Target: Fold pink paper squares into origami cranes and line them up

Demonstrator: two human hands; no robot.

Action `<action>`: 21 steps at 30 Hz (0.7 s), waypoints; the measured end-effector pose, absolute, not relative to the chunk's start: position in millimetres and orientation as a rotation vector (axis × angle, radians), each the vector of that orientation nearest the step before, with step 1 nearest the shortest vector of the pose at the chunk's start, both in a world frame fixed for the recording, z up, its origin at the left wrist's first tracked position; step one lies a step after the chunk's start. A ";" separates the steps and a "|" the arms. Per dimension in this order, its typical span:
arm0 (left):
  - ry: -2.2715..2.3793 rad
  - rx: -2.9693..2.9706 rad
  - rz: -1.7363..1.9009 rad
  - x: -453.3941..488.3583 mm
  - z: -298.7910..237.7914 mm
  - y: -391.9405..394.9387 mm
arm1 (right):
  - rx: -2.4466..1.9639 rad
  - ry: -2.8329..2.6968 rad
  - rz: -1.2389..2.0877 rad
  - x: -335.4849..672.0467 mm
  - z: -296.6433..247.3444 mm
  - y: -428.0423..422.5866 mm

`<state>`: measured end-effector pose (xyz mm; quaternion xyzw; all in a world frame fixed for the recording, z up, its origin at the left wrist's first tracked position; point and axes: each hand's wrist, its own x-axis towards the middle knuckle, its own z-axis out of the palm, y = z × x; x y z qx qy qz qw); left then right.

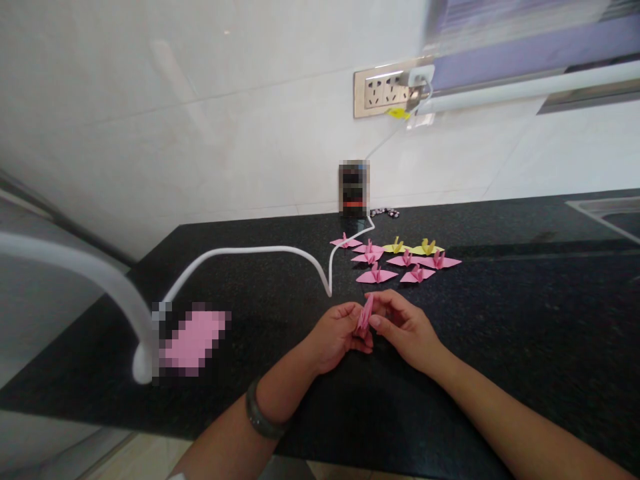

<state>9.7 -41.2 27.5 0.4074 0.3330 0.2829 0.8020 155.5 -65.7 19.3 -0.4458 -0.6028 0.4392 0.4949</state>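
A folded pink origami piece is held upright just above the dark countertop. My left hand grips its lower left part, with the fingers curled around and below it. From the other side my right hand pinches it, thumb low and index finger at its upper edge. Beyond my hands, several finished paper cranes rest on the counter, among them a pink crane in front and a yellow crane at the back.
A pixelated pink stack lies to the left, beside a thick white curved stand. One white cable loops over the black countertop. Against the wall stands a pixelated dark device, below a socket panel. A sink edge shows far right.
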 end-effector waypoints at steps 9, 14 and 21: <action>0.924 1.058 0.816 12.3 30.7 -40.4 | -1.145 -1.389 1.091 156.3 18.6 -61.1; 0.894 1.131 0.833 11.6 31.9 -40.7 | -1.211 -1.345 1.032 156.4 14.7 -60.3; 0.987 1.270 0.874 11.8 26.0 -41.4 | -1.287 -1.500 0.748 159.1 17.2 -60.3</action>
